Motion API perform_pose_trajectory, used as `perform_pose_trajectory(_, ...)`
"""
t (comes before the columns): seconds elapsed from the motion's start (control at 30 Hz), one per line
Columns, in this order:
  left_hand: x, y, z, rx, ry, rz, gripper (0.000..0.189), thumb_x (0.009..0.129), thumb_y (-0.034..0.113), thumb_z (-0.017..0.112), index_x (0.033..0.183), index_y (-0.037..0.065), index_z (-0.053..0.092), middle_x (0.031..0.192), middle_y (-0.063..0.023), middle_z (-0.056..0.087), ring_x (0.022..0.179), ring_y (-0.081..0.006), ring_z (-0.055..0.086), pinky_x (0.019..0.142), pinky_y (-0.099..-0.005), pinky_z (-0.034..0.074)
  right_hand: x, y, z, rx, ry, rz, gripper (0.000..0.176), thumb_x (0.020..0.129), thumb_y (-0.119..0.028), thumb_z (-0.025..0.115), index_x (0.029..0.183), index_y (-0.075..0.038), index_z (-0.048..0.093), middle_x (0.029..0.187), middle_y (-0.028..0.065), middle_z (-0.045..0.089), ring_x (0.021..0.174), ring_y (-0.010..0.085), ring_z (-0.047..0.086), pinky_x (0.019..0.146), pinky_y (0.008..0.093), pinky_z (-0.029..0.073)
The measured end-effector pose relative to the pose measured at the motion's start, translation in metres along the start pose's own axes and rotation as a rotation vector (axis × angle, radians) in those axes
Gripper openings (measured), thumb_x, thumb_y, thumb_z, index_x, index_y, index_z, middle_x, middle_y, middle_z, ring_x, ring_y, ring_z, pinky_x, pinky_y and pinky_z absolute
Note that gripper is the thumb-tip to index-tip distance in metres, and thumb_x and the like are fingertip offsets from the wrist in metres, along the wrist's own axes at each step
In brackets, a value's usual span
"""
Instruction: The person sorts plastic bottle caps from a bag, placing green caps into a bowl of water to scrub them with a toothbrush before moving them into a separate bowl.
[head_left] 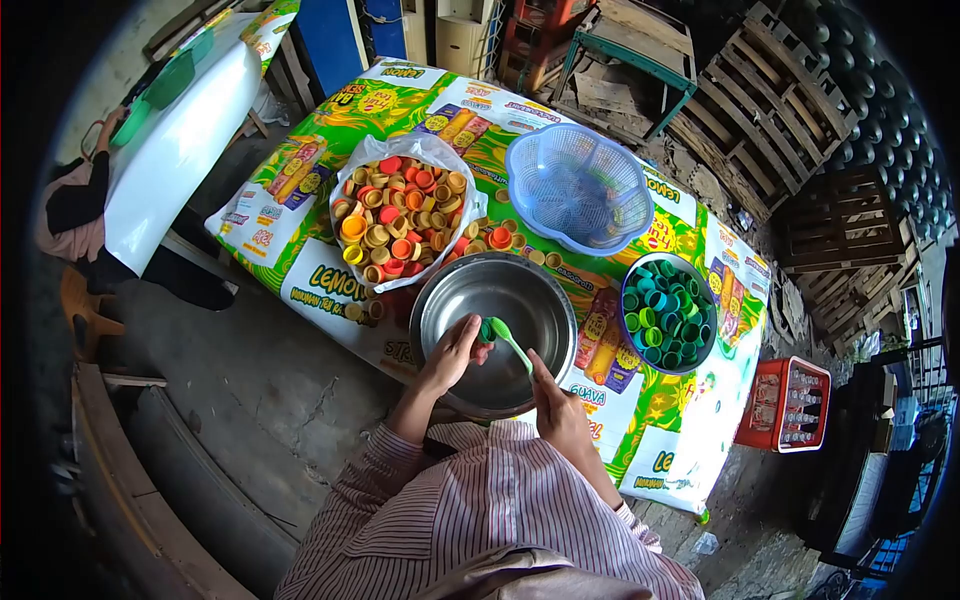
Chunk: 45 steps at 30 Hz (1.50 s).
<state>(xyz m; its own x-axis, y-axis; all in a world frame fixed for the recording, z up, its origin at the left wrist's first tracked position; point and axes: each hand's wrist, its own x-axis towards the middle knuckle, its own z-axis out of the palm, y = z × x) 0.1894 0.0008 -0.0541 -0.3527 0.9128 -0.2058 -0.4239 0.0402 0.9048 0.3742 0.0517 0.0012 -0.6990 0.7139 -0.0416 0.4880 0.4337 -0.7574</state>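
Over a steel bowl (pixel 450 310), my left hand (pixel 455 352) pinches a dark green cap (pixel 487 331). My right hand (pixel 553 396) grips the handle of a light green tool (pixel 514 345), whose head touches the cap; its exact type is unclear. A plastic bag (pixel 425 150) full of orange, red and yellow caps (pixel 405 215) lies beyond the bowl to the left. Behind the bowl to the right is a blue perforated basket (pixel 580 188). To the right, a round container (pixel 708 355) holds green caps (pixel 670 315).
A patterned cloth (pixel 385 100) covers the table, with loose caps near the bag. At the far left a person (pixel 75 215) is beside a white-covered table (pixel 185 165). A red crate (pixel 765 410) stands right of the table; wooden pallets (pixel 765 100) lean behind.
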Motion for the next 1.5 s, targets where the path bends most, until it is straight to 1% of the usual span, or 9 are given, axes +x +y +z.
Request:
perform_pose_trajectory(0.23, 0.001, 0.001, 0.001, -0.101, 0.017, -0.036, 0.037, 0.095, 0.035, 0.03, 0.083, 0.005, 0.047, 0.063, -0.0007, 0.044, 0.053, -0.0071, 0.04, 0.051, -0.0214, 0.036, 0.007, 0.0, -0.002, 0.026, 0.108, -0.065, 0.048, 0.087, -0.014, 0.047, 0.131, -0.027, 0.034, 0.047, 0.0188, 0.05, 0.045, 0.0344, 0.056, 0.042, 0.0464, 0.042)
perform_pose_trajectory(0.3, 0.002, 0.006, 0.002, -0.141, 0.001, -0.132, 0.04, 0.095, 0.037, 0.028, 0.081, 0.005, 0.047, 0.06, 0.0004, 0.04, 0.051, -0.007, 0.037, 0.05, -0.0218, 0.034, 0.003, 0.0, 0.0, -0.196, -0.093, 0.014, 0.047, 0.087, -0.012, 0.047, 0.131, -0.025, 0.035, 0.05, 0.0192, 0.052, 0.047, 0.0337, 0.057, 0.043, 0.0453, 0.042)
perform_pose_trajectory(0.47, 0.005, -0.002, 0.001, -0.219, -0.049, -0.157, 0.043, 0.095, 0.04, 0.028, 0.08, 0.004, 0.048, 0.059, 0.0015, 0.037, 0.051, -0.0065, 0.034, 0.049, -0.0214, 0.032, 0.009, 0.008, 0.006, -0.027, 0.111, -0.076, 0.046, 0.088, -0.016, 0.046, 0.131, -0.025, 0.035, 0.046, 0.0186, 0.049, 0.044, 0.0338, 0.055, 0.042, 0.0455, 0.041)
perform_pose_trajectory(0.57, 0.002, 0.006, 0.007, -0.29, -0.065, -0.205, 0.045, 0.094, 0.041, 0.029, 0.083, 0.003, 0.049, 0.062, 0.0019, 0.038, 0.052, -0.0065, 0.035, 0.05, -0.0212, 0.032, 0.006, 0.008, 0.006, -0.113, -0.053, -0.001, 0.047, 0.087, -0.013, 0.046, 0.132, -0.023, 0.035, 0.051, 0.0194, 0.052, 0.046, 0.0331, 0.056, 0.043, 0.0443, 0.041)
perform_pose_trajectory(0.87, 0.006, 0.006, 0.006, -0.398, -0.146, -0.181, 0.041, 0.094, 0.041, 0.032, 0.089, 0.004, 0.049, 0.067, 0.0008, 0.041, 0.056, -0.0062, 0.037, 0.053, -0.0215, 0.034, 0.009, 0.011, 0.002, -0.031, 0.003, -0.033, 0.046, 0.087, -0.009, 0.045, 0.131, -0.017, 0.036, 0.053, 0.0202, 0.053, 0.048, 0.0324, 0.057, 0.043, 0.0427, 0.04)
perform_pose_trajectory(0.97, 0.009, -0.002, 0.001, -0.192, -0.104, -0.075, 0.028, 0.093, 0.032, 0.042, 0.094, 0.004, 0.048, 0.07, -0.0002, 0.043, 0.059, -0.0057, 0.042, 0.052, -0.021, 0.038, 0.012, 0.007, -0.003, 0.097, 0.096, -0.014, 0.045, 0.087, -0.008, 0.045, 0.131, -0.017, 0.037, 0.054, 0.0202, 0.054, 0.048, 0.0333, 0.057, 0.044, 0.043, 0.04)
perform_pose_trajectory(1.03, 0.004, 0.01, 0.009, 0.302, -0.013, 0.153, 0.018, 0.089, 0.018, 0.051, 0.098, 0.004, 0.047, 0.075, -0.0006, 0.044, 0.063, -0.0054, 0.046, 0.052, -0.0197, 0.042, 0.01, 0.004, -0.011, 0.135, 0.076, 0.005, 0.046, 0.087, -0.007, 0.044, 0.131, -0.017, 0.037, 0.057, 0.0205, 0.055, 0.051, 0.0337, 0.058, 0.046, 0.0426, 0.042)
perform_pose_trajectory(1.4, 0.006, 0.013, -0.004, 0.367, -0.186, 0.311, 0.036, 0.084, 0.003, 0.055, 0.117, 0.003, 0.041, 0.101, -0.007, 0.043, 0.091, -0.0096, 0.049, 0.071, -0.0231, 0.048, 0.016, 0.002, -0.014, 0.158, -0.066, -0.004, 0.046, 0.087, -0.007, 0.044, 0.131, -0.017, 0.037, 0.058, 0.0224, 0.055, 0.056, 0.035, 0.059, 0.052, 0.041, 0.044)
perform_pose_trajectory(1.5, 0.004, 0.017, -0.005, 0.08, -0.166, 0.221, 0.049, 0.083, 0.002, 0.055, 0.127, 0.005, 0.034, 0.104, -0.008, 0.043, 0.095, -0.012, 0.049, 0.079, -0.0256, 0.047, 0.015, 0.014, -0.013, 0.253, -0.051, -0.022, 0.044, 0.088, -0.009, 0.043, 0.131, -0.017, 0.037, 0.063, 0.0241, 0.056, 0.059, 0.0343, 0.06, 0.055, 0.0406, 0.045)
